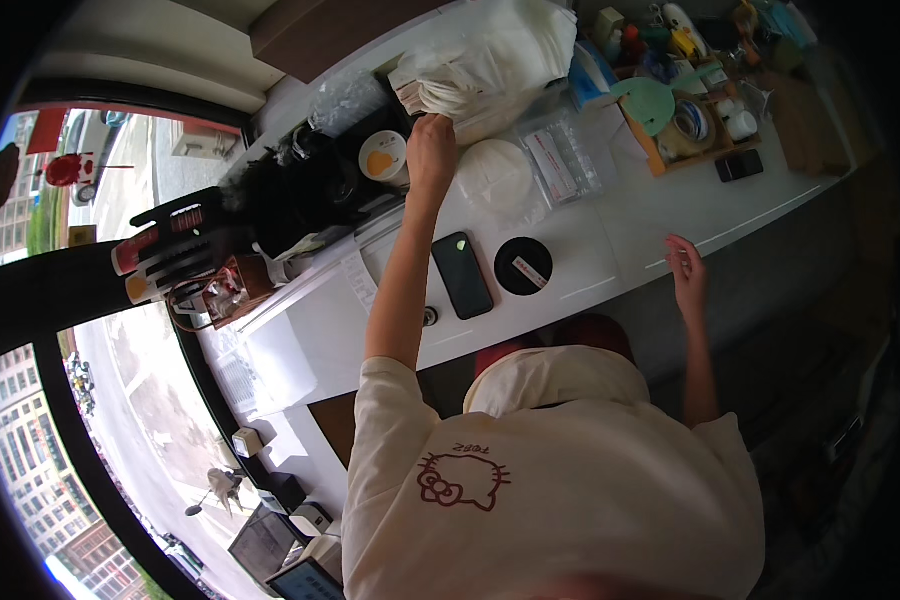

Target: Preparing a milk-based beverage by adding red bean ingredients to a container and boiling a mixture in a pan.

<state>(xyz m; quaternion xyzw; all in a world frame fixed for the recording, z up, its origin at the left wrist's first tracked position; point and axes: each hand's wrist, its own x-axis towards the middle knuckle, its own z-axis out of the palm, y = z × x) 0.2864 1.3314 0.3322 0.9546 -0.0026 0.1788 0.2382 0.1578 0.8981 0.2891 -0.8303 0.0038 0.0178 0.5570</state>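
My left hand (433, 158) is stretched across the white counter (590, 225), its fingers curled closed at the near edge of a bundle of white looped strips (448, 97). What the fingers hold, if anything, is hidden by the hand. Right beside it stands a white paper cup (381, 155) with a yellow-orange print. A clear plastic bag with a round white thing (494, 178) lies just to the right of the wrist. My right hand (687, 270) hangs at the counter's front edge, holding nothing, with loosely bent fingers apart.
A dark phone (463, 275) and a round black disc (523, 267) lie near the front edge. Cup stacks (175, 235) line the window side. Further right are a bagged packet (553, 165), a wooden organizer (660, 150) with tape rolls, and a small black device (739, 166).
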